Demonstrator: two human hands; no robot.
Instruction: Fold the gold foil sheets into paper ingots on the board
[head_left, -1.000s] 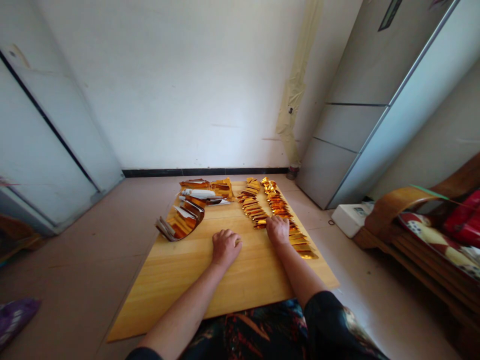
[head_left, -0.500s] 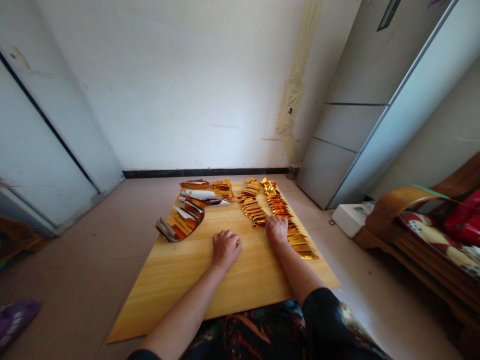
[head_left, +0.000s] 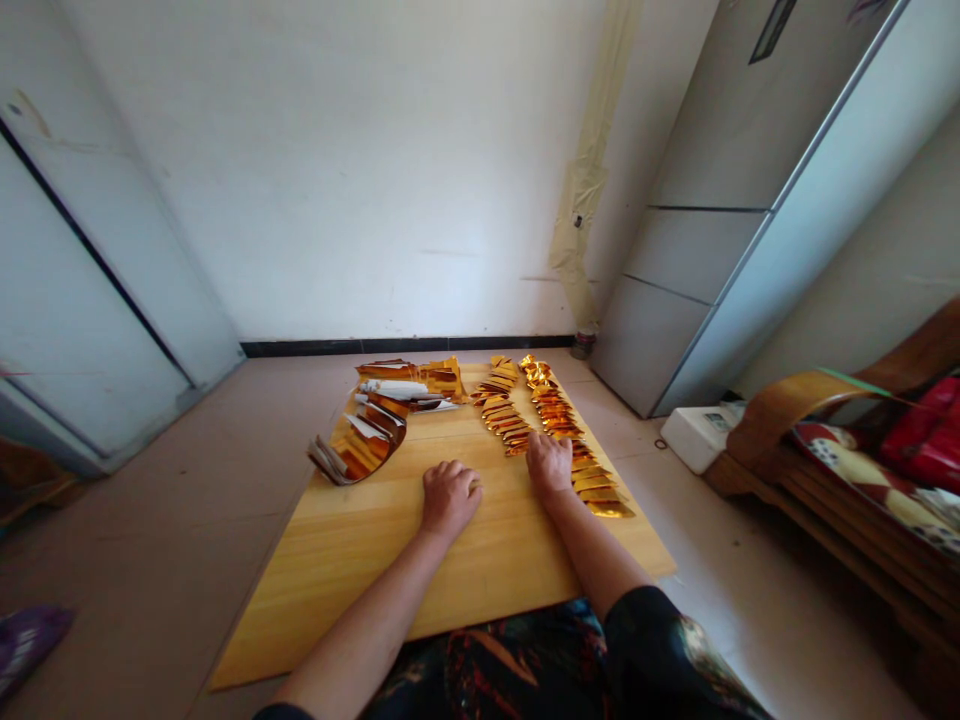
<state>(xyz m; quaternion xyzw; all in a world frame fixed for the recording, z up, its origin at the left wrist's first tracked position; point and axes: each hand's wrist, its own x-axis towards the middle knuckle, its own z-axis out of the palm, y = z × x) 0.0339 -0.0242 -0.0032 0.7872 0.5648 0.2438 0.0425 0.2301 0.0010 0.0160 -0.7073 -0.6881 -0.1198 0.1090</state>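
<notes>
Beside R hand (head_left: pixel 549 463) lie folded gold pcs (head_left: pixel 559 418), L hand (head_left: pixel 450 497) farther off; both curled, grip unclear.

Single head-worn view, angled forward and down over hands (head_left: pixel 450 497) (head_left: pixel 550 463), tabletop (head_left: pixel 337 545).

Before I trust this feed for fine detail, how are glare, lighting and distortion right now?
Head view throughout: the far-right row of gold foil pieces throws bright glints; the wall darkens beside the refrigerator, whose edges slant outward, likely wide-angle distortion; the purple bag at the lower left looks dim and soft; the left hand reads clearly in outline, not in fine detail.
</notes>
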